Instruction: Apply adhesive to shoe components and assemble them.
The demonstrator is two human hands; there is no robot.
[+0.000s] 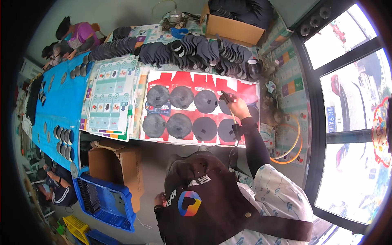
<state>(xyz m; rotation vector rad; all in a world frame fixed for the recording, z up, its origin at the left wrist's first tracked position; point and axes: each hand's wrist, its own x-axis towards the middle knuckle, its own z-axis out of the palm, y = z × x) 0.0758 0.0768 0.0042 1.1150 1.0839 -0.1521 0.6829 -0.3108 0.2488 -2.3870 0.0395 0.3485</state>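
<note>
1. Grey discs (181, 97) are laid flat in two rows on a red-and-white sheet (198, 83), across the centre of the frame. At the left end, paler, mottled faces are shown by the first two of each row; these four may be judged further along.

2. At lower centre, well apart from the discs, the left hand (160, 199) is seen with fingers curled; whether anything is gripped cannot be told.

3. Toward the middle, darker, more even faces are shown by the third pair; by that judgement, these and the pairs to the right are left to be worked, though window light could also explain the difference.

4. No long axis is given by the round outlines; direction is marked only by small dark patches (209, 102), set at differing tilts.

5. Right of centre, the upper row's fourth disc is partly covered by a dark hand tool (227, 97), firmly enclosed by the right hand (239, 107). The tool's tip is aimed toward the upper left, its long axis slanting gently down rightward.

6. Farther right, an orange hose (281, 162) is seen looped.
</note>
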